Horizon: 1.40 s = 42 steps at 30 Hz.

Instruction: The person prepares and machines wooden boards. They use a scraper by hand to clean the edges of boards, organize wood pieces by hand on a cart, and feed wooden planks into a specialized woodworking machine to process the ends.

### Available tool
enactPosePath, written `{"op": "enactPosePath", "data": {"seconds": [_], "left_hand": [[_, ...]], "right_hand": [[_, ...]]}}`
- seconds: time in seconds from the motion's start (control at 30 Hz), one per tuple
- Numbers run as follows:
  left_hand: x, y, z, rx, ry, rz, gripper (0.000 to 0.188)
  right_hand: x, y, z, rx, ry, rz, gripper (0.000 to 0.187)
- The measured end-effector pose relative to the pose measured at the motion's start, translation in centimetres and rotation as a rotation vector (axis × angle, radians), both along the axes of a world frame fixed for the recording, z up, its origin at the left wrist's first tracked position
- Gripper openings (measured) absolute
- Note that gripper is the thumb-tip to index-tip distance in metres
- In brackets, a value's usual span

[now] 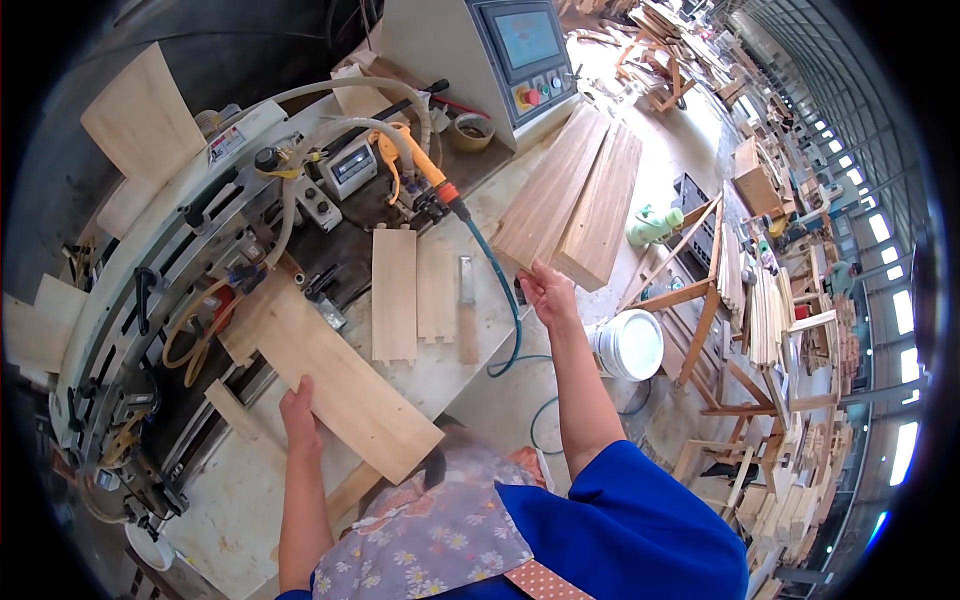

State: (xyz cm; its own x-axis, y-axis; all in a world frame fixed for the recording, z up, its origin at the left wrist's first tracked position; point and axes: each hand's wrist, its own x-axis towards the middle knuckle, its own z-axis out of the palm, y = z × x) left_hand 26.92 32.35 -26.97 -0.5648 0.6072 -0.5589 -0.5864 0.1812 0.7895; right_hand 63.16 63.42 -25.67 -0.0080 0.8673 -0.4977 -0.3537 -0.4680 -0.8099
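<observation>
A long pale wooden board [345,375] lies slanted at the left, its far end beneath the machine's clamps. My left hand [300,412] grips its left edge, thumb showing and the other fingers partly hidden. To the right, my right arm reaches out to two stacks of wooden boards [565,185] lying side by side. My right hand [548,293] is closed at the near end of the left stack, fingertips on the corner of a board. Two shorter boards with notched ends [394,295] lie between my hands, beside a flat metal-and-wood tool [467,310].
A curved machine frame [150,260] with hoses and clamps fills the left. An orange air gun [425,165] with a teal hose [500,265] lies beyond the short boards. A control box with screen [525,45] stands behind. White bucket [630,345] and wooden racks [710,300] are right.
</observation>
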Motion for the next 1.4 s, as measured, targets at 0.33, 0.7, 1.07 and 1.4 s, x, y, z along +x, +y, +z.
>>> {"op": "enactPosePath", "data": {"seconds": [0.33, 0.7, 1.07, 1.4], "left_hand": [[0.2, -0.1, -0.4, -0.05, 0.057, -0.008, 0.042], [0.2, -0.3, -0.5, -0.021, 0.093, -0.002, 0.042], [0.4, -0.3, 0.1, 0.003, 0.097, -0.069, 0.039], [1.1, -3.9, 14.1, 0.164, 0.243, -0.172, 0.046]], "right_hand": [[3.6, -2.3, 1.5, -0.09, 0.299, 0.29, 0.043], [0.6, -0.9, 4.1, 0.044, 0.112, -0.239, 0.036], [-1.1, -11.0, 11.8, 0.203, 1.389, 0.594, 0.031], [-7.5, -19.7, 13.8, 0.608, -0.388, 0.504, 0.058]]}}
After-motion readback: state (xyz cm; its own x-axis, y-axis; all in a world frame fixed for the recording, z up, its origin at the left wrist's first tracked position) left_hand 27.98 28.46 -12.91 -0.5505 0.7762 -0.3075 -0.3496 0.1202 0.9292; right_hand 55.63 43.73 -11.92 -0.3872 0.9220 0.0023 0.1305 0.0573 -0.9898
